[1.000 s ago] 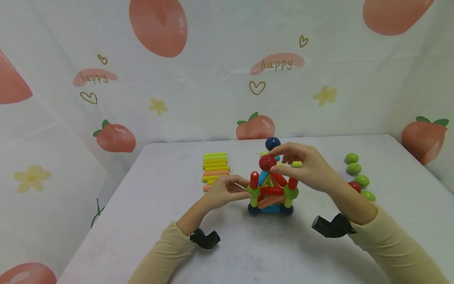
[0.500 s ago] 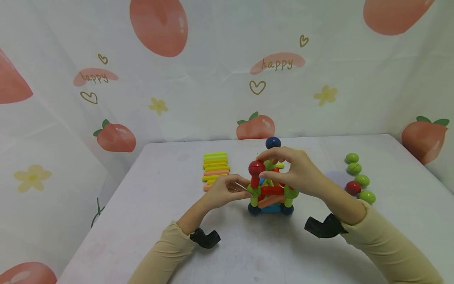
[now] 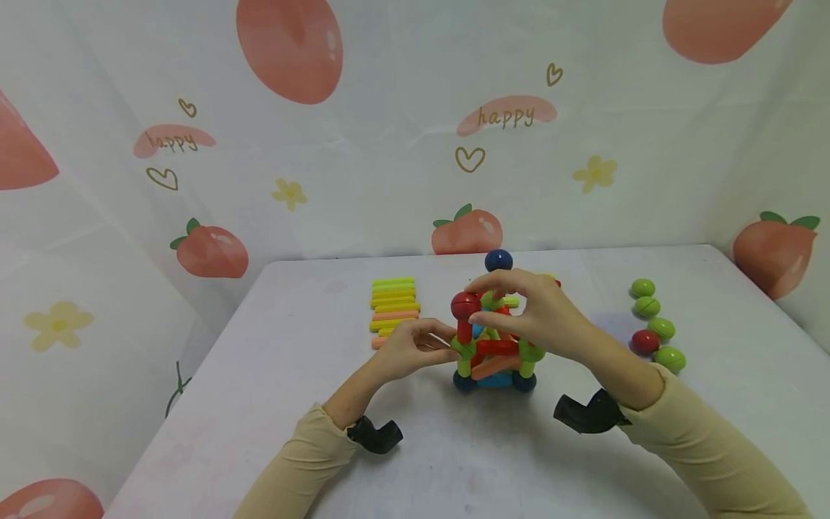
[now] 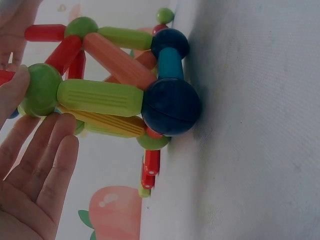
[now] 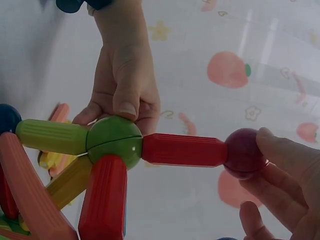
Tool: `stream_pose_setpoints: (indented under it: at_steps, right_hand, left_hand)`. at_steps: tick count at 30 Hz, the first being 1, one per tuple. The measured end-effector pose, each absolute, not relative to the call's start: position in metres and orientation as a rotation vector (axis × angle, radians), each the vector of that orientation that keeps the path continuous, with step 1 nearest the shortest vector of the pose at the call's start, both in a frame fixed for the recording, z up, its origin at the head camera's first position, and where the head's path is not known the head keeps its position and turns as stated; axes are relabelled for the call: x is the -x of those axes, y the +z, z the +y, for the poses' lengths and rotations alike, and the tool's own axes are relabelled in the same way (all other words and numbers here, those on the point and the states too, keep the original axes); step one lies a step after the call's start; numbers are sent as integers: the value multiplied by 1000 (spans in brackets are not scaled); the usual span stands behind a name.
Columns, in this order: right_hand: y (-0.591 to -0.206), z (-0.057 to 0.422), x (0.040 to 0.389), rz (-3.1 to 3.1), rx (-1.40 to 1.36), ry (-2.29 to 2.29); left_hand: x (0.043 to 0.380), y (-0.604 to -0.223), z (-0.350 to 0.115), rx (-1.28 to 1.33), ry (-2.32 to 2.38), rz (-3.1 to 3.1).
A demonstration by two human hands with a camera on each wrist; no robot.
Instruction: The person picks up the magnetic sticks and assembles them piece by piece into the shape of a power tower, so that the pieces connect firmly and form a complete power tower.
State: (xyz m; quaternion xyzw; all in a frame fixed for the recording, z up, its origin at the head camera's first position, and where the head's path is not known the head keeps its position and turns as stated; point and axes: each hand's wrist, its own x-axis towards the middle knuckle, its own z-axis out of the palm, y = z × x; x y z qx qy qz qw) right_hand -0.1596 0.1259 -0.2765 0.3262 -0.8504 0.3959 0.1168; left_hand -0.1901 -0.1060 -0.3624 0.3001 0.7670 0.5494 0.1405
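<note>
A frame of magnetic rods and balls stands on the table in the head view, with dark blue balls (image 3: 464, 380) at its lower front corners. My left hand (image 3: 415, 349) holds the green ball (image 4: 42, 90) at the front left corner between thumb and fingers. Above that ball rises a red rod (image 5: 184, 149). A red ball (image 3: 465, 305) sits on the rod's top end, pinched by the thumb and fingers of my right hand (image 3: 541, 310). Another dark blue ball (image 3: 498, 260) tops the back of the frame. My right hand hides part of the right side.
Several yellow, green and orange rods (image 3: 395, 297) lie in a column left of the frame. At the right, several green balls (image 3: 661, 329) and one red ball (image 3: 645, 342) form a line. A printed cloth (image 3: 363, 144) hangs behind the table (image 3: 311, 310).
My right hand has brought the red ball left and down onto the top of the front left red rod. The left hand has stayed at the green ball.
</note>
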Motion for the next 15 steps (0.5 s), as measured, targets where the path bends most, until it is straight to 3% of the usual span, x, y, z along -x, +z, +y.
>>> stream_pose_setpoints:
  at_steps: [7, 15]
  right_hand:
    - [-273, 139, 158, -2468, -859, 1118]
    - [-276, 187, 167, -2524, -746, 1032]
  left_hand:
    - [191, -363, -107, -868, 1589, 2214]
    - [190, -363, -107, -857, 1595, 2207]
